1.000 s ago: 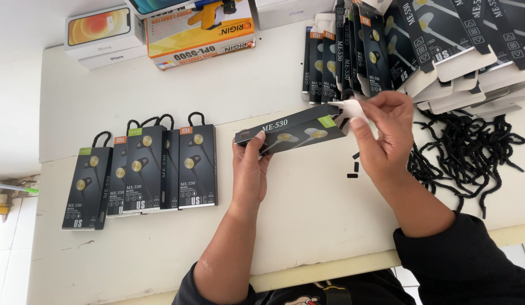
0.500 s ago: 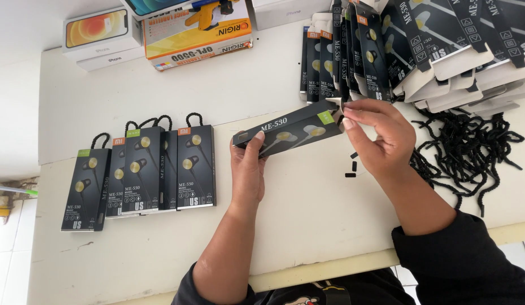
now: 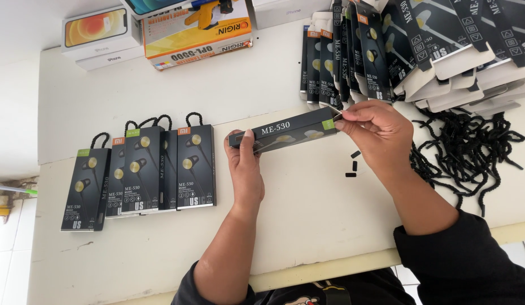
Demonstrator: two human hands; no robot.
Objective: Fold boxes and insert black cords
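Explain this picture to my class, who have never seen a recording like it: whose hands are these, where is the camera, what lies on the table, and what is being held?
There is no machine here. The camera sits on a person's head and looks down at that person's own two bare hands over a white table.

The left hand and the right hand hold one slim black earphone box between them, one at each end, lifted just above the table. The right fingertips pinch the end with the green tag.

At the left lies a row of finished black boxes with cord loops on top. At the upper right stand more boxes and open packaging. Beside the right hand lies a pile of loose black cords. At the far edge sit phone cartons and an orange box.
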